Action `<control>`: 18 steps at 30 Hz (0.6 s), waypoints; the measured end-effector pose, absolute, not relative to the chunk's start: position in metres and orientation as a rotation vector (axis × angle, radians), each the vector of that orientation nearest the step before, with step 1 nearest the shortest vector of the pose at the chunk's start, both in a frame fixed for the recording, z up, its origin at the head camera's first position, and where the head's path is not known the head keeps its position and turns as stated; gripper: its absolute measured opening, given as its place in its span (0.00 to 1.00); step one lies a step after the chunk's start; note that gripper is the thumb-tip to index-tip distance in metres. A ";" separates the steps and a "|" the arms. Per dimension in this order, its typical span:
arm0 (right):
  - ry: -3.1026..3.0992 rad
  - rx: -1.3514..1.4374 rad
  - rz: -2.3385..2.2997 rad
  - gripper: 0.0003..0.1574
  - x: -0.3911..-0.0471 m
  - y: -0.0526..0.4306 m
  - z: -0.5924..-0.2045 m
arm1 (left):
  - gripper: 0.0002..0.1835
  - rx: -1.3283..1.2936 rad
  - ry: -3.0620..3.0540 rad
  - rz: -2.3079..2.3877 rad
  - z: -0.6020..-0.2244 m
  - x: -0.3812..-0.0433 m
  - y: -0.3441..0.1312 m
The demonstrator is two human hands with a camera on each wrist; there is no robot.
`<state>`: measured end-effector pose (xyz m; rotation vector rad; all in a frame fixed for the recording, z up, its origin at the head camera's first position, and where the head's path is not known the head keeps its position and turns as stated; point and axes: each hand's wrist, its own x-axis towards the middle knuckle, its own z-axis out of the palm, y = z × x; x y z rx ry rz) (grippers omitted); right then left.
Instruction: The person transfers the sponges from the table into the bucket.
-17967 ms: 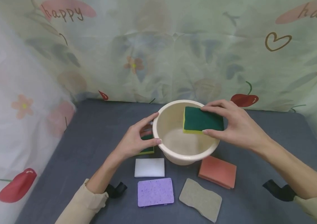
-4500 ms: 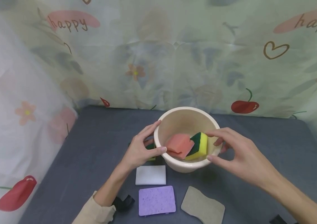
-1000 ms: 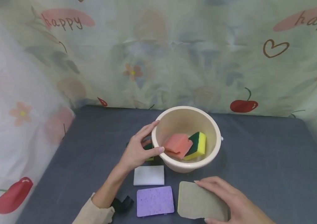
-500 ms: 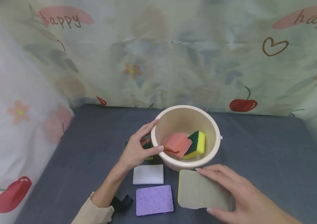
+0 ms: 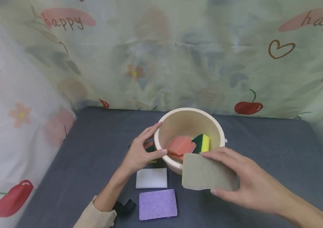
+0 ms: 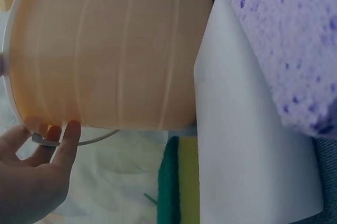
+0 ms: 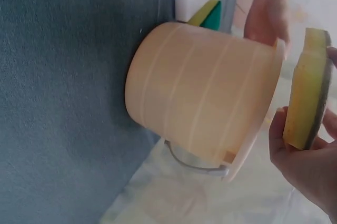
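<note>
A cream bucket (image 5: 190, 118) stands on the dark table, with a folded-looking pink sponge (image 5: 180, 145) and a green-and-yellow scouring sponge (image 5: 205, 143) inside. My left hand (image 5: 138, 152) grips its rim at the left, thumb over the edge and fingers against the outer wall. Pinched between thumb and fingers of my right hand (image 5: 247, 180) is a grey-faced sponge (image 5: 207, 172), overlapping the bucket's near rim in the head view. The right wrist view shows this sponge's thick yellow side (image 7: 305, 92), held close to the bucket's mouth.
A white sponge (image 5: 151, 178) lies just in front of the bucket, and a speckled purple sponge (image 5: 158, 204) lies nearer. Another green-and-yellow sponge (image 6: 179, 182) sits beside the bucket, partly behind my left hand. Patterned curtains (image 5: 150, 47) hang behind the table (image 5: 278, 152).
Since the oldest frame, the pink and one green-and-yellow sponge have gone into the bucket. In the last second my right hand has lifted the grey-faced sponge from the table toward the rim.
</note>
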<state>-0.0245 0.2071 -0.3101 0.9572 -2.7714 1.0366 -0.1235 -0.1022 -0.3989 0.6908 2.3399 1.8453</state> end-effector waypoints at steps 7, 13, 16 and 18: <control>-2.766 0.924 0.946 0.50 -0.046 0.207 -0.310 | 0.44 0.685 2.356 1.833 -0.400 -0.123 -0.102; -2.792 0.891 0.976 0.47 -0.067 0.203 -0.314 | 0.44 0.696 2.365 1.838 -0.401 -0.122 -0.102; -2.815 0.879 1.023 0.45 -0.076 0.201 -0.315 | 0.44 0.702 2.365 1.839 -0.401 -0.123 -0.102; -2.829 0.864 1.046 0.45 -0.083 0.200 -0.314 | 0.44 0.700 2.370 1.838 -0.400 -0.123 -0.102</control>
